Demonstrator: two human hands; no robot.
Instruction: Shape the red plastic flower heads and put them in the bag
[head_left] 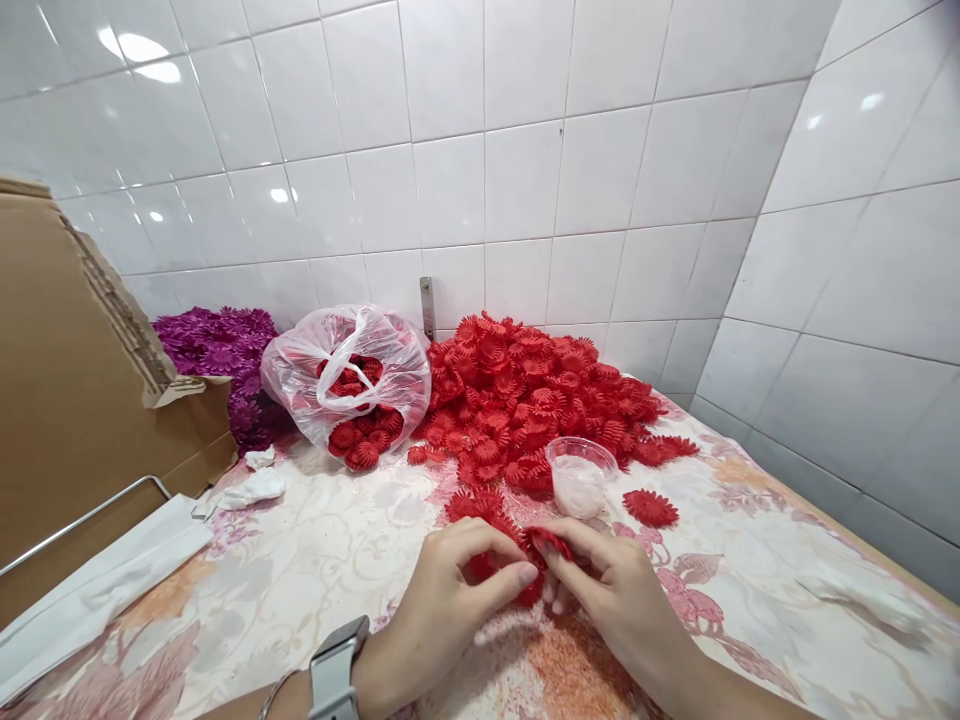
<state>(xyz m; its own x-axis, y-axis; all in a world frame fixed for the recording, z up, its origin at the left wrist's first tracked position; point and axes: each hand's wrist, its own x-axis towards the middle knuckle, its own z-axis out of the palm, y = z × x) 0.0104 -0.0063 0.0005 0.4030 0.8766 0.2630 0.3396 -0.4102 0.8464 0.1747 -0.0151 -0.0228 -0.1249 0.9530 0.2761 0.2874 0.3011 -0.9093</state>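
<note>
Both my hands meet at the front of the table, over a few loose red flowers (472, 503). My right hand (611, 585) pinches a red artificial flower (553, 541) with a frilled edge between thumb and fingers. Close against it on the left, my left hand (454, 585) has thumb and forefinger brought together; whatever is between their tips is too small to make out. A clear plastic tub (581, 475) with whitish contents stands just beyond my hands. One flat red flower (650, 507) lies to the right of the tub.
A large heap of red flowers (525, 385) lies against the tiled wall. Left of it are a knotted plastic bag (300, 365) of red flowers and a purple flower pile (217, 345). A cardboard box (82, 330) borders the left side. Crumpled white tissue (255, 488) lies nearby.
</note>
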